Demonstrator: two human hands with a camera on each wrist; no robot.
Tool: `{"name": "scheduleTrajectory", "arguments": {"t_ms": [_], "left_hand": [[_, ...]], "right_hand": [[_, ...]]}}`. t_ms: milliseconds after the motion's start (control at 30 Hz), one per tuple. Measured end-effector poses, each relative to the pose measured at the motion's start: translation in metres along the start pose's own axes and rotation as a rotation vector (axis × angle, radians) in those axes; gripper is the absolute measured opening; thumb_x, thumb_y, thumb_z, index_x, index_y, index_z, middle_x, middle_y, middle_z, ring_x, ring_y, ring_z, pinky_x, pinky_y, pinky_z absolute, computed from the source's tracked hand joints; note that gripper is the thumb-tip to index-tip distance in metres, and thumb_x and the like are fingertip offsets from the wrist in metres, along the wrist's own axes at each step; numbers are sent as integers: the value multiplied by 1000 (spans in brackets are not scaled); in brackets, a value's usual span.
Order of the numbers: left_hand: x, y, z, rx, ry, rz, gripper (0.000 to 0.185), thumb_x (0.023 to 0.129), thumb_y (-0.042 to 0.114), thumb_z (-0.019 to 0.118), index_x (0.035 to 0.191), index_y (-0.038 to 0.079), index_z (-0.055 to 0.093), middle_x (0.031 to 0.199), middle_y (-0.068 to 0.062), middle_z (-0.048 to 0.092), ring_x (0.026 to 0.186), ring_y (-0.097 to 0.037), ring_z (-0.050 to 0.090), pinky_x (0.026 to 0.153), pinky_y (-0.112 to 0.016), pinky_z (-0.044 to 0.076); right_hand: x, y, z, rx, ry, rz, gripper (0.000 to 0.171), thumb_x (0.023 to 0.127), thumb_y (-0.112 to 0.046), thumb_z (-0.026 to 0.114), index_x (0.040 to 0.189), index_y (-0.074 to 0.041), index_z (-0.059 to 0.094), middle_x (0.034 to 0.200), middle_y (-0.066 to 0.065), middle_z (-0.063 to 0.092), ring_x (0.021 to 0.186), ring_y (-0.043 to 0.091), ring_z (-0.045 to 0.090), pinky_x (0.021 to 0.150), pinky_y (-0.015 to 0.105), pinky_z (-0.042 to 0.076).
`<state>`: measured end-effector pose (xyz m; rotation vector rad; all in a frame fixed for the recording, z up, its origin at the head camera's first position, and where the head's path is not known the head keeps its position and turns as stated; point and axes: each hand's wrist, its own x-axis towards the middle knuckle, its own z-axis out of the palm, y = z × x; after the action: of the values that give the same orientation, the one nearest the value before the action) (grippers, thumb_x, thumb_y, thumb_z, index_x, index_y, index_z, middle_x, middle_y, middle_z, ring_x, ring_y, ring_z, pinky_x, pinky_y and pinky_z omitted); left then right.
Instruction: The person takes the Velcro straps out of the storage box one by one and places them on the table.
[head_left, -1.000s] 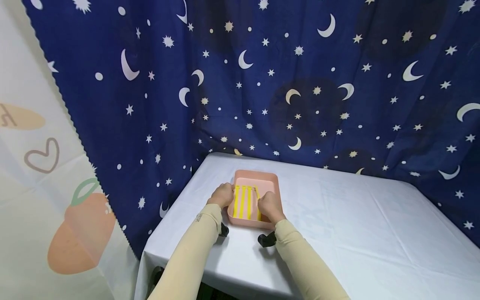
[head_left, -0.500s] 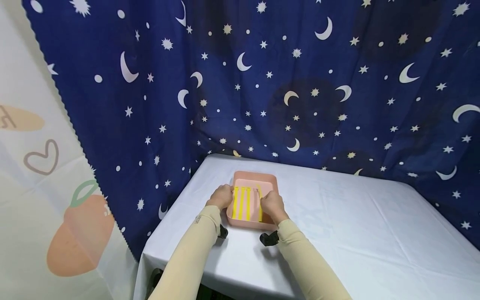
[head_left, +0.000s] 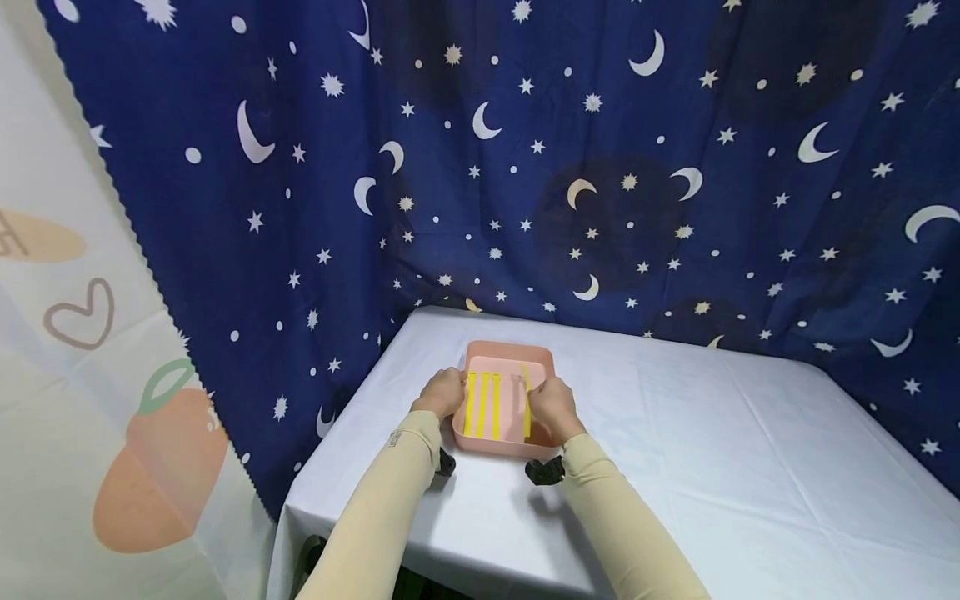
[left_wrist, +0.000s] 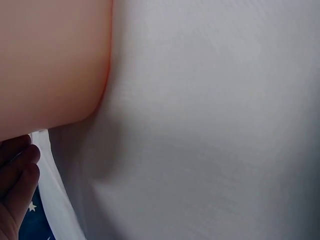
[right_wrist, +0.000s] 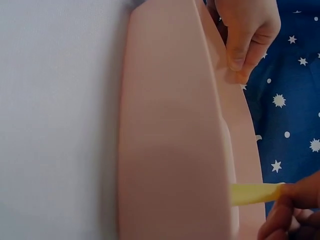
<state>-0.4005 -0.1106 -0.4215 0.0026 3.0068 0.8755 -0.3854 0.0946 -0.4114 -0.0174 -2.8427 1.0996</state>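
Observation:
A shallow pink tray (head_left: 504, 447) stands on the white table, its outer wall (left_wrist: 55, 60) filling the upper left of the left wrist view. My left hand (head_left: 441, 392) holds its left rim; in the right wrist view the thumb (right_wrist: 239, 55) presses over that edge. Three yellow strips (head_left: 482, 408) lie side by side inside, on the left half. Between thumb and fingers, my right hand (head_left: 553, 408) pinches another yellow strip (right_wrist: 255, 194) near the tray's right side. In the right wrist view this strip stands up above the near wall, which hides its lower part.
A white cloth (head_left: 712, 467) covers the table, which stretches far to the right of the tray. Behind hangs a dark blue curtain (head_left: 525, 167) with moons and stars. A pale printed curtain (head_left: 60, 400) hangs at the left. Black wrist mounts (head_left: 544, 471) sit beneath both forearms.
My right hand has moved rightward with the pinched yellow strip, away from the other three, toward the tray's right wall. The left hand keeps its hold on the rim.

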Motion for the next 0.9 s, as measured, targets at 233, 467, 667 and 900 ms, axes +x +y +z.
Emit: {"name": "scheduleTrajectory", "arguments": {"t_ms": [233, 467, 667, 900], "left_hand": [[0, 0, -1, 24, 12, 17, 40, 108, 19, 43, 145, 13, 54, 144, -10, 58, 130, -26, 58, 107, -41, 48], [5, -1, 0, -5, 0, -10, 40, 108, 19, 42, 146, 11, 53, 140, -12, 61, 121, -24, 61, 102, -40, 51], [3, 1, 1, 6, 3, -4, 40, 108, 19, 42, 146, 11, 53, 142, -12, 59, 127, -27, 59, 107, -42, 48], [4, 0, 4, 18, -5, 7, 41, 108, 21, 41, 147, 11, 52, 143, -13, 59, 127, -26, 59, 107, -43, 48]], "right_hand": [[-1, -1, -8, 17, -5, 25, 44, 98, -12, 53, 57, -13, 36, 54, -1, 31, 50, 16, 35, 54, 28, 38], [-3, 0, -14, 34, 14, 36, 39, 97, -10, 50, 60, -12, 37, 57, 1, 34, 52, 17, 39, 52, 28, 37], [-5, 4, -18, 13, 20, 46, 38, 97, -11, 50, 61, -12, 38, 58, 1, 35, 54, 17, 39, 52, 28, 37], [-6, 9, -22, 7, 35, 63, 32, 98, -13, 51, 67, -10, 44, 64, 4, 44, 59, 19, 44, 53, 28, 37]]}}
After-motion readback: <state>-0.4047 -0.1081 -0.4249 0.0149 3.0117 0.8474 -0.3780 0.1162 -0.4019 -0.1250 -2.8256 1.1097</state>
